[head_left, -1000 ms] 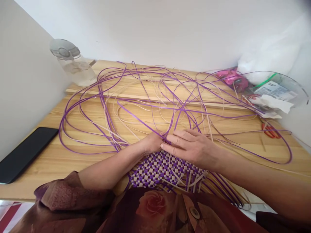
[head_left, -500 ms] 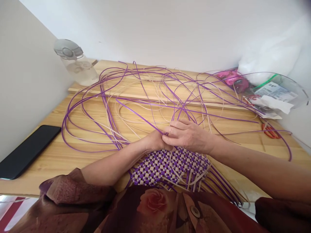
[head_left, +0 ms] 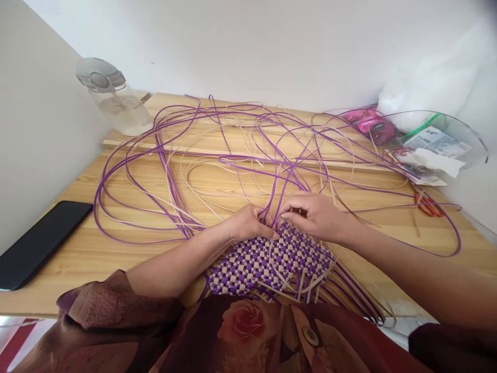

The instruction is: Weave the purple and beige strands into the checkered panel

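A purple and cream woven piece (head_left: 248, 267) lies at the table's front edge, with long loose strands running out from it. My left hand (head_left: 252, 223) grips its upper edge, the thumb lying on the checkered weave. Close to its right, my right hand (head_left: 310, 213) is pinched at the same edge, where purple strands (head_left: 277, 191) rise between the two hands. What its fingertips hold is too small to name. More cream and purple strands stick out below the weave, on the right side.
Looped strands (head_left: 163, 150) spread over the wooden table (head_left: 128, 264). A black phone (head_left: 42, 243) lies at the left, a water bottle (head_left: 116, 101) behind it. Orange-handled scissors (head_left: 429, 204), a plastic bag with papers (head_left: 438, 145) and a pink packet (head_left: 368, 124) are at the right.
My right hand has moved right, away from over my left hand. The purple strand that ran up to the left from the hands now loops farther back and right.
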Demonstrator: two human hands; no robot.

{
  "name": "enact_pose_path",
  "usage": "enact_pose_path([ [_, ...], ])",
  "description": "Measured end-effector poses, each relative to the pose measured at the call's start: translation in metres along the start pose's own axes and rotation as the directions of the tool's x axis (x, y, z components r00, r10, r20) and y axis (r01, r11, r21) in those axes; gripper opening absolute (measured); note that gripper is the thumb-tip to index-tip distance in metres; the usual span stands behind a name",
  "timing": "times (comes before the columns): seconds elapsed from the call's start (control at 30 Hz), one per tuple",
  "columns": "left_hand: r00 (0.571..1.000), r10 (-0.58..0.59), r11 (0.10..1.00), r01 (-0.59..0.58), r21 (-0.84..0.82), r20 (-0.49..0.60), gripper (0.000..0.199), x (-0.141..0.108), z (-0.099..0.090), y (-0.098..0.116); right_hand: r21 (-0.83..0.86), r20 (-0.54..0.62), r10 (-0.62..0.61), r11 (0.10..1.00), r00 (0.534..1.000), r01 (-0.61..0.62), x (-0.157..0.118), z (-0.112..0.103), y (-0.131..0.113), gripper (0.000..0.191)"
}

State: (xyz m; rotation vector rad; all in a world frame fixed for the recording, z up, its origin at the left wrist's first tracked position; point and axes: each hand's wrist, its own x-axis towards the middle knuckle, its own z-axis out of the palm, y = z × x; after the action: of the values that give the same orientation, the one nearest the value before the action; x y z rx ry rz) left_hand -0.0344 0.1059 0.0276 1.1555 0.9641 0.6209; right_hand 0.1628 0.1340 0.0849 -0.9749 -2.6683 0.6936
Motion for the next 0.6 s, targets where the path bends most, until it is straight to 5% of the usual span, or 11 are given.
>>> enact_pose_path([
  [0.1,1.000,-0.019,1.000,0.019,-0.020,0.000,0.028,-0.001,0.000,0.002,0.327,0.094,0.382,0.860,0.919,-0.391,0.009,0.009,0.002,0.012],
  [0.2,0.999,-0.042,0.999,0.042,-0.017,-0.005,0.028,-0.002,0.000,0.003,0.491,0.252,0.559,0.629,0.790,-0.602,0.005,0.012,0.003,0.014],
  [0.27,0.998,-0.057,0.998,0.057,-0.010,-0.015,0.030,-0.001,0.000,0.003,0.473,0.263,0.584,0.616,0.768,-0.630,-0.006,0.011,-0.001,0.014],
  [0.4,0.995,-0.100,0.995,0.099,-0.020,-0.027,0.033,-0.001,0.001,0.002,0.393,0.222,0.512,0.732,0.830,-0.557,-0.030,0.008,-0.018,0.011],
  [0.6,0.997,-0.012,1.000,0.012,-0.001,-0.077,0.028,-0.002,0.004,0.000,0.524,0.342,0.586,0.530,0.735,-0.667,-0.039,0.027,-0.030,0.007],
])
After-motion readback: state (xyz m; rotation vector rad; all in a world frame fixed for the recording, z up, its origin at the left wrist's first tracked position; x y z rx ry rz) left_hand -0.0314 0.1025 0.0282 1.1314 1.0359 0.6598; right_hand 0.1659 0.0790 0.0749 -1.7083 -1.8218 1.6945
